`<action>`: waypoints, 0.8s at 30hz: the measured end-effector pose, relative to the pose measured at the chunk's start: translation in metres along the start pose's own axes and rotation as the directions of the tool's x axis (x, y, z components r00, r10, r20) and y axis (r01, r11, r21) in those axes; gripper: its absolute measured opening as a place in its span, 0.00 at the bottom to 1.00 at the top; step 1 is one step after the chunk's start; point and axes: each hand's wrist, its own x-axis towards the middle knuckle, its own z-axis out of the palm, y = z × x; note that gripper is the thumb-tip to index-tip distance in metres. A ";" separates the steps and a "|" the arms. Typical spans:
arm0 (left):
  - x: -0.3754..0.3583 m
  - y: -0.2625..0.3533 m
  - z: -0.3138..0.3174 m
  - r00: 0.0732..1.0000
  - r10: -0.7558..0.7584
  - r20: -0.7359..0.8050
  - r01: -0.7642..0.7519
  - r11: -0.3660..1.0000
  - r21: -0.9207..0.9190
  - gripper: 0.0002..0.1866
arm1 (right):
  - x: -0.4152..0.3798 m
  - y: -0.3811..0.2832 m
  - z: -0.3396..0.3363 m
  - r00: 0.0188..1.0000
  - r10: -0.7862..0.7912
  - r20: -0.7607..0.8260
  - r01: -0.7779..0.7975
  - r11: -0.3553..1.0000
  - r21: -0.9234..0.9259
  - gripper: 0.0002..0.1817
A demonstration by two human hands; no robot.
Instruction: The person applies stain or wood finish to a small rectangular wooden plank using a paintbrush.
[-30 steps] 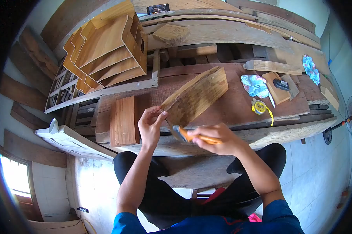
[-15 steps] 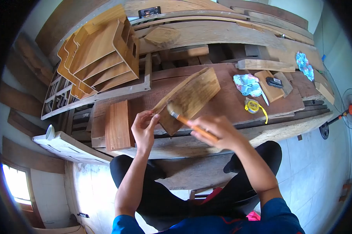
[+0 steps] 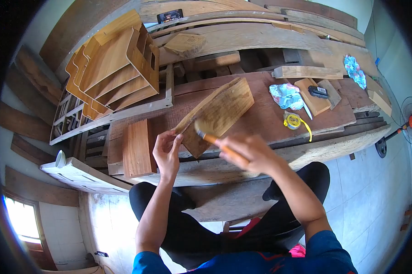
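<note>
A tilted wooden board [image 3: 231,104] rises from the reddish-brown plank in front of me. My left hand [image 3: 167,154] pinches its near left corner between thumb and fingers. In my right hand [image 3: 250,154], slightly blurred, is a paintbrush [image 3: 210,138] with an orange-brown handle. The bristle end lies against or just over the lower part of the board's face; whether it touches is hard to tell. A reddish wood block [image 3: 138,148] sits left of my left hand.
A tiered wooden organizer [image 3: 117,68] stands at the back left. To the right are a crumpled blue cloth [image 3: 286,96], a yellow tape measure [image 3: 292,121] and a black object [image 3: 318,92] on a wood block [image 3: 312,104]. A phone [image 3: 170,16] leans at the back; a fan [image 3: 411,121] stands far right.
The view has shifted slightly. My right hand and the paintbrush have moved a little leftward along the board. My left hand keeps its pinch on the corner.
</note>
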 end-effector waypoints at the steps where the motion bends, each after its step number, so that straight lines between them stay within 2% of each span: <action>1: 0.001 -0.001 0.000 1.000 -0.008 -0.005 0.008 1.000 -0.017 0.12 | 0.003 -0.017 -0.001 0.986 0.023 0.165 -0.025 1.000 0.008 0.15; 3: 0.001 0.006 0.000 1.000 0.004 0.003 -0.004 0.998 0.068 0.11 | 0.001 -0.023 0.016 0.980 -0.199 0.012 0.197 0.976 0.092 0.14; 4: 0.001 0.009 -0.001 1.000 0.010 0.004 -0.010 0.994 0.110 0.10 | 0.000 -0.026 0.011 0.980 -0.166 0.111 0.154 0.982 0.110 0.13; 7: 0.000 0.003 -0.001 1.000 0.001 0.018 -0.002 0.998 0.062 0.12 | 0.003 -0.006 0.000 0.999 0.002 0.035 -0.009 0.985 0.175 0.12; 8: -0.001 0.004 -0.001 0.999 0.014 0.038 -0.017 0.997 0.069 0.12 | 0.005 0.009 -0.001 0.994 0.027 -0.101 -0.010 0.985 0.170 0.11; 9: -0.002 0.004 -0.001 0.999 -0.009 0.047 0.006 0.998 0.064 0.12 | 0.008 0.020 -0.006 0.956 0.033 -0.292 0.047 0.963 0.265 0.11; 11: -0.005 0.002 0.002 0.997 -0.053 0.064 0.050 0.997 0.054 0.12 | 0.009 0.029 -0.017 0.852 0.136 -0.505 -0.068 0.986 0.150 0.10; 12: -0.007 0.003 0.005 0.996 0.021 0.083 -0.028 0.996 0.083 0.12 | 0.010 0.027 -0.018 0.864 0.135 -0.485 -0.071 0.987 0.147 0.10; 14: -0.010 0.000 0.008 0.996 -0.012 0.089 0.005 0.997 0.075 0.12 | 0.006 0.019 -0.015 0.882 0.141 -0.451 -0.086 0.986 0.140 0.10; 15: -0.012 -0.002 0.010 0.995 -0.029 0.098 0.022 0.997 0.072 0.12 | 0.006 0.027 -0.002 0.904 -0.048 -0.425 0.044 0.999 -0.019 0.11; 17: -0.012 -0.008 0.011 0.994 -0.065 0.089 0.060 0.997 0.052 0.11 | 0.004 0.004 0.010 0.976 -0.070 -0.208 0.076 0.997 0.022 0.11; 19: -0.009 -0.013 0.011 0.992 -0.101 0.070 0.098 0.994 0.036 0.11 | 0.004 -0.012 0.020 0.983 -0.151 -0.104 0.159 0.985 0.070 0.11; 20: -0.008 -0.015 0.010 0.993 -0.089 0.076 0.085 0.995 0.052 0.11 | 0.002 -0.008 0.022 0.992 -0.128 -0.013 0.129 0.988 0.084 0.12; 23: -0.005 -0.017 0.009 0.995 -0.044 0.094 0.036 0.996 0.082 0.11 | 0.000 0.010 0.013 0.998 0.047 0.041 -0.053 0.984 0.168 0.12; 24: -0.007 -0.018 0.010 0.995 -0.028 0.100 0.020 0.997 0.080 0.11 | 0.004 0.023 0.017 0.986 -0.010 -0.165 0.040 0.983 0.181 0.11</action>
